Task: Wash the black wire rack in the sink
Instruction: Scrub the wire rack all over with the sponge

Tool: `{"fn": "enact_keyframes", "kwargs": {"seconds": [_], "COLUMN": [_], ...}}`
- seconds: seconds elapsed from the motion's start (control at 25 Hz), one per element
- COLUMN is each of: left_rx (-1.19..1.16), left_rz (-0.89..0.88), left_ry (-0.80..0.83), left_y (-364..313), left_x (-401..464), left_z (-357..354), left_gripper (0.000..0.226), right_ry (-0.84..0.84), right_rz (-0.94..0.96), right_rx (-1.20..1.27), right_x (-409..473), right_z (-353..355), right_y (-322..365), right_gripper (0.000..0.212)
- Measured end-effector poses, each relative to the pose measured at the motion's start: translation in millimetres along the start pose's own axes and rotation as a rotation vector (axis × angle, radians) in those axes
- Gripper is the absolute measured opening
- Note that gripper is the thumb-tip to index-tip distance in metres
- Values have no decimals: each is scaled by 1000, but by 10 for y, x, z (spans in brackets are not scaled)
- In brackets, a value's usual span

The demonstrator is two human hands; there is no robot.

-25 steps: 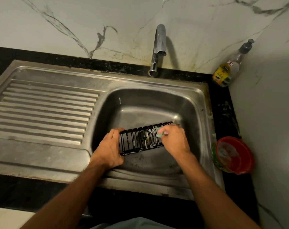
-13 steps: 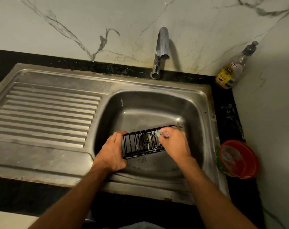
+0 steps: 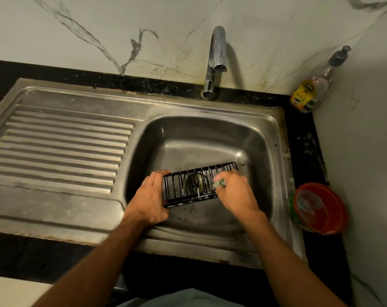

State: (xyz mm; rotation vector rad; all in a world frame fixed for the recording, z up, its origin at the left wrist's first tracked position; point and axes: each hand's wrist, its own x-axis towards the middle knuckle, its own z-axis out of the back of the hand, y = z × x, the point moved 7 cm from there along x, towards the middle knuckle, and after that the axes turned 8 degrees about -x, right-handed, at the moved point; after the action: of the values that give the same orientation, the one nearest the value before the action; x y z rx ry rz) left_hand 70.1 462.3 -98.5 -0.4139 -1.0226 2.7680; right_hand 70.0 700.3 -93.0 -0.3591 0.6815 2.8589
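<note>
While we are leaning over the steel sink (image 3: 274,138), we are holding the black wire rack (image 3: 189,188) inside its rounded basin, just above the round drain (image 3: 197,185) that is showing through the thin parallel bars. Our left hand (image 3: 149,201) is curling around the rack's left end, with the fingers wrapping over the top edge. Our right hand (image 3: 235,192) is pinching a small greenish scrubber (image 3: 219,183) and pressing it against the bars toward the rack's right half; white suds are clinging to the wires near the lower edge. The rack is lying as a long, narrow rectangle, tilting up slightly toward the right. To the left of the basin, the ribbed draining board (image 3: 59,151) is showing dull, scuffed metal with raised ridges. A curved chrome tap (image 3: 216,56) is standing behind the basin, and we cannot tell whether water is running. The marble wall (image 3: 99,29) behind it is looking pale with grey veins. In the back right corner a clear pump bottle (image 3: 314,85) with a yellow label is standing on the black counter (image 3: 303,138), and a round red tub (image 3: 317,207) is sitting just beside the sink's right rim.
</note>
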Motion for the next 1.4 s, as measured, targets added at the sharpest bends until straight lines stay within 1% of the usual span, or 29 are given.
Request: {"fn": "enact_keyframes", "kwargs": {"seconds": [0.04, 0.08, 0.2, 0.28, 0.36, 0.4, 0.44, 0.56, 0.64, 0.76, 0.88, 0.92, 0.96, 1.0, 1.08, 1.16, 1.2, 1.28, 1.4], "left_rx": [-2, -5, -7, -16, -22, -23, -23, -21, -16, -3, -10, -10, 1, 15, 22, 34, 42, 41, 25], "left_rz": [4, 11, 30, 46, 57, 62, 60, 39, 26, 2, 14, 12, 1, -12, -18, -30, -37, -32, -8], "left_ry": [2, 2, 11, 23, 25, 25, 27, 27, 24, 25, 21, 14, 8, 7, 13, 12, 11, 16, 23], "left_y": [-4, -1, 10, 2, -4, -3, -6, -10, -16, -43, -33, -31, -38, -43, -37, -25, -22, -26, -36], "left_x": [3, 10, 15, 0, -10, -12, -8, -12, -17, -19, -19, -22, -27, -31, -24, -13, -8, -2, -18], "left_z": [3, 6, -4, -8, -3, -2, -1, 2, 6, 9, 4, 11, 15, 14, 2, -8, -8, -9, 0], "left_gripper": [90, 91, 95, 97, 98, 98, 98, 96, 95, 95, 94, 93, 92, 92, 93, 95, 96, 96, 97], "right_ry": [19, 0, -175, -209, -188, -181, -168, -91, -51, -115, -145, -136, -135, -135, -122, -98, -98, -125, -181], "right_rz": [-8, -24, -83, -50, 23, 31, 15, -45, -53, -71, -60, -62, -70, -88, -126, -149, -148, -143, -174], "right_rx": [25, 47, 70, 60, 42, 54, 71, 33, 37, 108, 164, 162, 139, 97, 66, 61, 40, 17, 64], "right_x": [-57, -57, 129, 221, 224, 187, 145, 25, -10, 150, 282, 269, 220, 158, 15, -82, -76, 1, 149], "right_z": [7, 60, 287, 323, 252, 237, 238, 176, 154, 263, 293, 245, 218, 199, 182, 160, 147, 163, 228], "right_y": [-69, -140, -264, -182, -76, -54, -70, -210, -242, -155, 12, 31, 34, 3, -134, -209, -213, -163, -69], "right_gripper": [23, 23, 18, 17, 17, 22, 27, 23, 27, 25, 15, 10, 9, 14, 13, 24, 25, 22, 18]}}
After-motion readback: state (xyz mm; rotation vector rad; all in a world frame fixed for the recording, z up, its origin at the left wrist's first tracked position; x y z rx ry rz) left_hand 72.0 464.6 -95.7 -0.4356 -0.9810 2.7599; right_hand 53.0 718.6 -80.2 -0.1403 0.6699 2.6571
